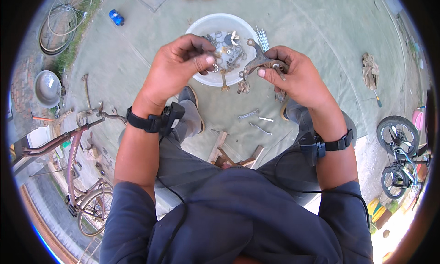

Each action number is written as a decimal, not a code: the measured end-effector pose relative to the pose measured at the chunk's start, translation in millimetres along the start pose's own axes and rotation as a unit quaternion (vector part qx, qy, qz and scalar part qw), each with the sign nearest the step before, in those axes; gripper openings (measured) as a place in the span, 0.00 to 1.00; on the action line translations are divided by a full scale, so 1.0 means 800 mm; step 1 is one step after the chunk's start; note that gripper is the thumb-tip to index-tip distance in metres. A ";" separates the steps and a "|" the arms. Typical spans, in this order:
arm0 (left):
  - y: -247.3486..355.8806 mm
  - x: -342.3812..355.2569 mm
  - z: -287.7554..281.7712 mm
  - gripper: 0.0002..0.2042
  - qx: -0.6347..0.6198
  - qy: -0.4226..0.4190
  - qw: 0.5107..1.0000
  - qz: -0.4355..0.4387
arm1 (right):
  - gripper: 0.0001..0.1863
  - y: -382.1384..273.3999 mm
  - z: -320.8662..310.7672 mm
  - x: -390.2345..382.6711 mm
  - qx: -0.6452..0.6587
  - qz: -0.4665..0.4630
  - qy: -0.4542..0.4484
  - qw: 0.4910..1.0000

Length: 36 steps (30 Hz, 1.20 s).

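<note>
I saw the rusty brake caliper (pixel 255 62) held up in front of the chest, above the white basin (pixel 205 77), its curved arms reaching toward the left and down; the right hand (pixel 293 73) had its fingers closed around the caliper's right end, thumb pressed on its face; the left hand (pixel 176 66) sat just beside it, fingertips pinched shut on a small metal piece (pixel 215 67) that I could not make out clearly, close to the caliper's left arm; whether the two parts touched I could not tell. Both wrists wore black bands with cables running down the sleeves. Beneath the hands, the basin held a heap of washers, nuts and other small hardware (pixel 229 48); a long bolt (pixel 224 80) hung over its near rim. On the grey ground between the knees lay two wrenches (pixel 255 120), and nearer still some wooden pieces (pixel 224 154). Further out, an old rust-coloured bicycle (pixel 78 163) lay at the left, near a metal bowl (pixel 47 87) and a bare wheel rim (pixel 64 14); a small blue bicycle (pixel 401 149) stood at the right; a rag (pixel 369 70) lay well apart on the ground.
</note>
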<state>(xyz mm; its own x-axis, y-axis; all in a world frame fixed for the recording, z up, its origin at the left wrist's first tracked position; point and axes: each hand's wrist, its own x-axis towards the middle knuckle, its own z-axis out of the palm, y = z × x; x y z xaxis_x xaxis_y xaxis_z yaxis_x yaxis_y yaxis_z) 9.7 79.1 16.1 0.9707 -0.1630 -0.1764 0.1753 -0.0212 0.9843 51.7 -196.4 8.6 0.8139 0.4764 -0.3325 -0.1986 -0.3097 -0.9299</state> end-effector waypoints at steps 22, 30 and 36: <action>-0.035 0.019 -0.075 0.09 -0.231 0.108 0.967 -0.022 | 0.24 -0.002 -0.007 0.026 -0.022 0.026 0.027 0.999; -0.101 0.091 -0.085 0.11 0.054 0.081 0.977 -0.192 | 0.22 -0.013 -0.016 0.019 -0.030 0.048 0.070 0.996; -0.185 0.146 -0.104 0.15 0.326 0.007 0.924 -0.199 | 0.19 -0.017 -0.030 0.017 -0.026 0.067 0.119 0.990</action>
<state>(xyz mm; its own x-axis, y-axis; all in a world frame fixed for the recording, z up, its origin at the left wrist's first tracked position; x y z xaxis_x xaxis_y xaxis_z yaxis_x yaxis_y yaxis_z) 111.1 145.2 -150.6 0.8536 -0.0024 -0.5209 0.3863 -0.6679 0.6362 78.7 -205.1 20.1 0.8887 0.2225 -0.4010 -0.2908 -0.4028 -0.8679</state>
